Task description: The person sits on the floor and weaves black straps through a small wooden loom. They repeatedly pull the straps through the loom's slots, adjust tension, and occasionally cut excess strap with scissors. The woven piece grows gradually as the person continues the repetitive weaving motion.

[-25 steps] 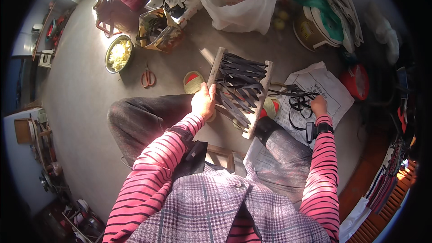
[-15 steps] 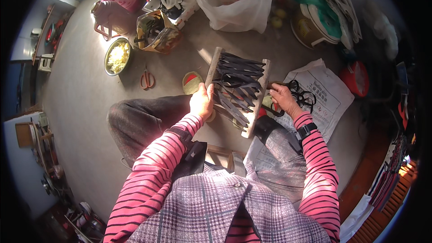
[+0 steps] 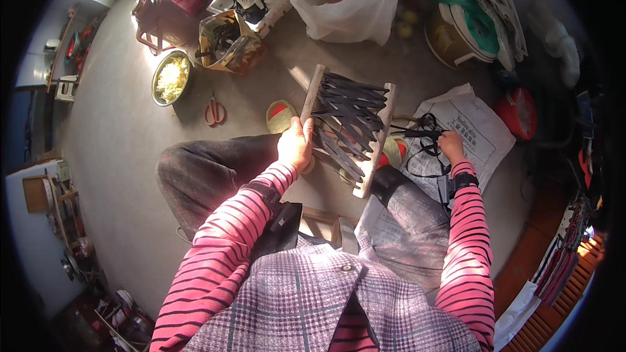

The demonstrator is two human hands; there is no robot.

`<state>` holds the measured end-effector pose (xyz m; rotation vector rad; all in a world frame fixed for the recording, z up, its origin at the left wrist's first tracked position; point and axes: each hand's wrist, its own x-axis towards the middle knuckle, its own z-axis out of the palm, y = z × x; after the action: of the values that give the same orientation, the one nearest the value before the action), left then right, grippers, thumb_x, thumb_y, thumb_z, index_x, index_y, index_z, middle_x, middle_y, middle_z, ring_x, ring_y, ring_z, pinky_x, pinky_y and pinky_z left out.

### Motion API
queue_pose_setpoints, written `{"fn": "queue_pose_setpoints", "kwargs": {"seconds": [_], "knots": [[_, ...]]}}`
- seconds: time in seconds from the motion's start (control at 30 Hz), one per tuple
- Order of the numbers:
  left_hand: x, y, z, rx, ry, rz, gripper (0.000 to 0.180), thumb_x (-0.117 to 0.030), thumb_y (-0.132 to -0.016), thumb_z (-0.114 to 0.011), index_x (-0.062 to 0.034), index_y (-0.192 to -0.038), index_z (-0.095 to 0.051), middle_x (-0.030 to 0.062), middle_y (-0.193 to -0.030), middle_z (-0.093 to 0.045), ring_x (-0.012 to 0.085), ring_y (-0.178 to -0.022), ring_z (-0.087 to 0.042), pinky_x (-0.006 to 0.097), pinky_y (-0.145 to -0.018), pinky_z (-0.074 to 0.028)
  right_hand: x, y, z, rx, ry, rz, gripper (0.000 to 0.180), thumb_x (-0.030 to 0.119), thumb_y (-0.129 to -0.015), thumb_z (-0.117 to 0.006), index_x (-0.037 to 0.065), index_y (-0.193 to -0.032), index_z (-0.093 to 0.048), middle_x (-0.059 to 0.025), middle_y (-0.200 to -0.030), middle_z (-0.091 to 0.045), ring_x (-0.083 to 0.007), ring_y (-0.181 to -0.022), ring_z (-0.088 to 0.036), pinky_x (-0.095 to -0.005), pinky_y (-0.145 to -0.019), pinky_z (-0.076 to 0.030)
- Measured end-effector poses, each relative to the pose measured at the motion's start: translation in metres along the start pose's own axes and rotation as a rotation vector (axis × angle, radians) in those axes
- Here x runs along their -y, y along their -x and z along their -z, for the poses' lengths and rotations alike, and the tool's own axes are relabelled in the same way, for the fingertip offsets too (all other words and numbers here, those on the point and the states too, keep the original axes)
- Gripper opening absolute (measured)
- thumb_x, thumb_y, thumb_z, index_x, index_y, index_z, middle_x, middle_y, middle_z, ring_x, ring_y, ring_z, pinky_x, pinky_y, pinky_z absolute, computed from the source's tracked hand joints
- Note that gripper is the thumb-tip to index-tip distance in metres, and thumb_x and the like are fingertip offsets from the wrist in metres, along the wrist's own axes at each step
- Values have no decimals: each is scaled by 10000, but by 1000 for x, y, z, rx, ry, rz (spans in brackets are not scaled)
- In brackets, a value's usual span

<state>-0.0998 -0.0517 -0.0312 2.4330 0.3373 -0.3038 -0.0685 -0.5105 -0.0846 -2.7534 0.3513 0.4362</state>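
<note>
My right hand has gone back out from the frame's right rail to the newspaper, fingers pinched on a black strap pulled taut off the frame. My left hand stays clamped on the left rail of the wooden frame, which stands tilted between my knees, laced with black straps. Bare grey concrete floor: orange scissors and a bowl to my left, a white plastic bag at the far edge.
</note>
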Motion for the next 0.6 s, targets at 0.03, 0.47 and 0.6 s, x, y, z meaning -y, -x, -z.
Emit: {"fn": "queue_pose_setpoints", "kwargs": {"seconds": [0.03,0.47,0.6], "knots": [[0,0,0,0,9,-4,471,-472,-1005,-390,-17,-1048,-503,266,-851,-652,456,-823,-629,517,-736,-496,-7,-2,-1,-8,59,-110,212,211,-777,-590,41,-824,-707,-214,-793,-666,-401,-762,-643,-451,-732,-506],[0,0,0,-35,9,-28,434,-453,-1004,-413,-29,-983,-504,249,-803,-653,455,-775,-631,518,-702,-496,138,39,7,429,-889,227,179,113,-923,-564,13,-1059,-623,38,-663,-460,-53,-535,-411,-236,-509,-371],[-1,0,0,-57,1,-46,424,-449,-1004,-417,-35,-966,-500,245,-792,-652,452,-770,-633,516,-696,-497,149,45,14,443,-792,230,187,142,-940,-561,3,-818,-589,44,-610,-440,-52,-525,-415,-240,-500,-356]]}}
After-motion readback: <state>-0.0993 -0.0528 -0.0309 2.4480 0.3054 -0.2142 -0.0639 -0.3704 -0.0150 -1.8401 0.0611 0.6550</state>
